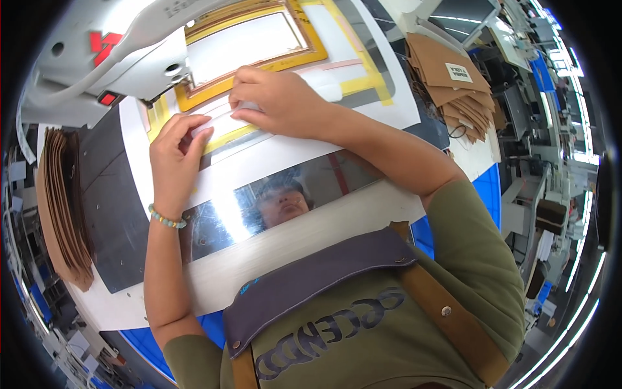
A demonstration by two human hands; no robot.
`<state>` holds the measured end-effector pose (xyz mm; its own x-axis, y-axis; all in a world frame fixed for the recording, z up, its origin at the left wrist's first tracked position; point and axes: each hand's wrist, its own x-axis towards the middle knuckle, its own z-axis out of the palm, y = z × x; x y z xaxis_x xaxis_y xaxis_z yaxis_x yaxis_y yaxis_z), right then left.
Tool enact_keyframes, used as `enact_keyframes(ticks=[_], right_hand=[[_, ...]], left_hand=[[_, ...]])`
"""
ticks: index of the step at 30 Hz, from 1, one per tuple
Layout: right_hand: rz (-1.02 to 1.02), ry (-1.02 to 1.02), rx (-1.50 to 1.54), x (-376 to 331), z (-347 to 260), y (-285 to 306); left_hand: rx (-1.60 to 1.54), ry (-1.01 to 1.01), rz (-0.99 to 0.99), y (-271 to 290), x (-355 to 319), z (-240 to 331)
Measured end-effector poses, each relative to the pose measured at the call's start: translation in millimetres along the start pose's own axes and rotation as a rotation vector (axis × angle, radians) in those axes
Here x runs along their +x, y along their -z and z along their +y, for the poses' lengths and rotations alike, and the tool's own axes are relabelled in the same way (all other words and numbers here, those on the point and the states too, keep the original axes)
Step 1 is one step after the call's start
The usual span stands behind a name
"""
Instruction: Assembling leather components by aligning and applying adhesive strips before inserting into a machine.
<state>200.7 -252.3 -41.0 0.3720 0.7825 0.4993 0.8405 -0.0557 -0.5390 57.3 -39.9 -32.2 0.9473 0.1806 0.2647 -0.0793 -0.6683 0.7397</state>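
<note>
My left hand and my right hand both pinch a thin strip of clear tape and press it onto a white template plate edged with yellow tape. The strip lies just below an orange-brown rectangular frame that surrounds a white panel. A beaded bracelet sits on my left wrist. The white head of a sewing machine hangs over the plate just left of the frame, above my left hand.
A stack of brown leather-like pieces stands at the left edge of the table. Another fanned pile of brown pieces lies at the right. A shiny metal plate lies near me. Workstations fill the far right.
</note>
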Motion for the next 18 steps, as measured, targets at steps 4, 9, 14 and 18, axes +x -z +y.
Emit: enact_keyframes(ticks=[4,9,14,18], right_hand=[[0.034,0.085,-0.133,2,5,0],[-0.01,0.165,-0.23,5,8,-5],[-0.007,0.164,-0.172,4,1,5],[-0.024,0.088,-0.104,5,3,8]], left_hand=[[0.002,0.071,-0.027,-2,1,-1],[-0.004,-0.023,0.036,0,0,0],[-0.012,-0.023,0.02,-2,0,3],[-0.038,-0.002,-0.017,0,-1,5]])
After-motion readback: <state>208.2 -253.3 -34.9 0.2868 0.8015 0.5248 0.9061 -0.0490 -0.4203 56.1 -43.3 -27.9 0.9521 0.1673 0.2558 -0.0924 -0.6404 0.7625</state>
